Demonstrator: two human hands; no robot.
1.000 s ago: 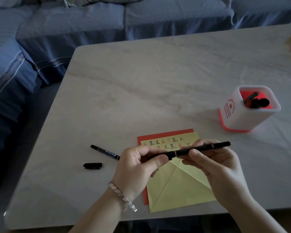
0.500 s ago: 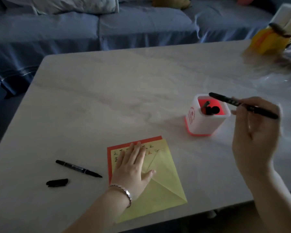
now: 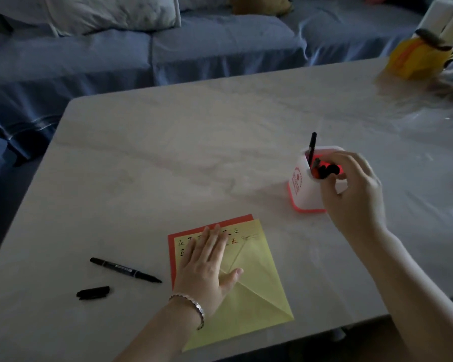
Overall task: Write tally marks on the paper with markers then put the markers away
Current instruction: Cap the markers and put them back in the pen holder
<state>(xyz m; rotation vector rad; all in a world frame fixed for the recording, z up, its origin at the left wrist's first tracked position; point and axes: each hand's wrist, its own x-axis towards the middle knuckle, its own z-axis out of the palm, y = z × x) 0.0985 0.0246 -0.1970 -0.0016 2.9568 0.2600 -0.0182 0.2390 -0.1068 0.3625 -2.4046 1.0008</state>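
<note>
A yellow paper (image 3: pixel 256 296) with tally characters along its top lies on a red sheet (image 3: pixel 171 246) near the table's front edge. My left hand (image 3: pixel 207 267) rests flat on it, fingers spread. A white pen holder with a red base (image 3: pixel 302 194) stands to the right. A black marker (image 3: pixel 312 146) stands upright in its left corner beside other dark markers (image 3: pixel 327 169). My right hand (image 3: pixel 356 194) hovers at the holder's right rim, fingers loosely apart and off the marker. An uncapped black marker (image 3: pixel 123 269) and its cap (image 3: pixel 93 292) lie left of the paper.
The pale marble table (image 3: pixel 194 152) ends close below the paper. A blue sofa (image 3: pixel 194 48) with a pillow (image 3: pixel 110 11) runs behind it. A yellow object (image 3: pixel 416 58) and clear plastic (image 3: pixel 429 121) sit at the back right.
My right hand carried the black marker from in front of me to the holder, dropped it in and let go. My left hand released the marker and settled flat on the paper.
</note>
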